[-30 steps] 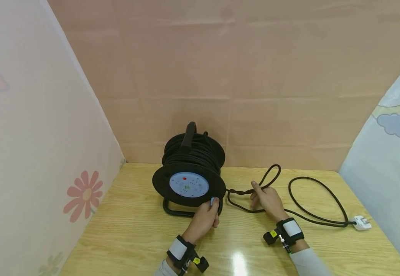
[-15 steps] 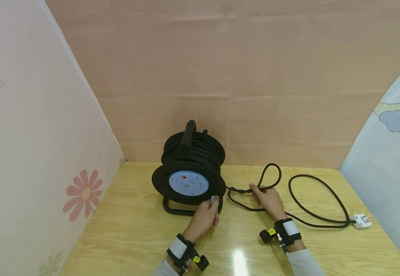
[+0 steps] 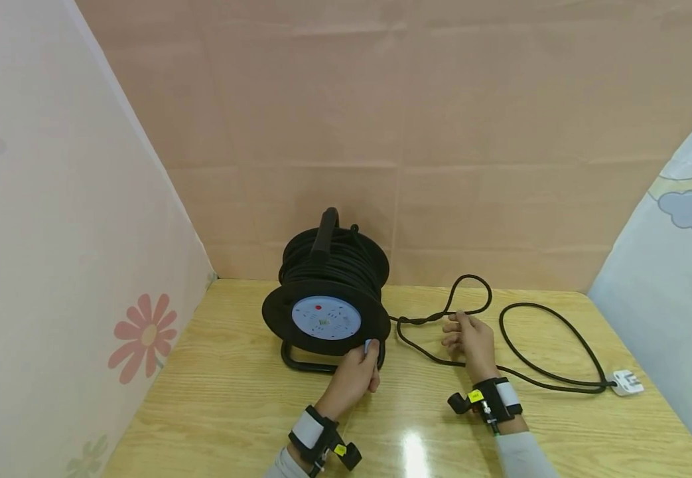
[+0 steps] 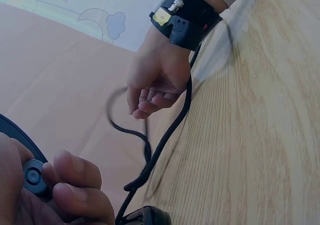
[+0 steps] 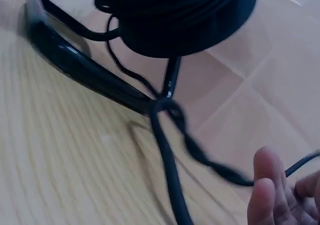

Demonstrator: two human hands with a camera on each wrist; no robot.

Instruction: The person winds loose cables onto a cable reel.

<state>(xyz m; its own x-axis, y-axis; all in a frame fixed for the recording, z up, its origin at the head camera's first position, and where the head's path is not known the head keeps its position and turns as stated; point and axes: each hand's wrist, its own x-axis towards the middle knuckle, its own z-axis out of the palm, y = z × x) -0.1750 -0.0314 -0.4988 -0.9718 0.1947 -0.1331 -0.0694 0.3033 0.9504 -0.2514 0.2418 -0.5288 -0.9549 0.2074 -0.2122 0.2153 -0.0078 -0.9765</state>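
Note:
A black cable reel (image 3: 328,285) stands on the table, its pale socket plate facing me. My left hand (image 3: 351,378) pinches the small blue-grey knob (image 4: 34,176) at the lower right of the reel's front flange. Black cable (image 3: 417,321) leaves the reel to the right, twisted together with a loop beyond it. My right hand (image 3: 471,342) is beside this twisted stretch, fingers loosely bent. In the right wrist view, the cable passes behind the fingertips (image 5: 265,170), and no pinch on it shows.
A wide cable loop (image 3: 578,332) lies at the right, ending in a white plug (image 3: 626,382). A brown papered wall (image 3: 471,166) rises behind the table (image 3: 232,411); patterned panels (image 3: 83,232) stand at both sides.
My right hand has let the cable out of its pinch and turned more upright. The small cable loop has shifted slightly back and right. My left hand stays at the knob.

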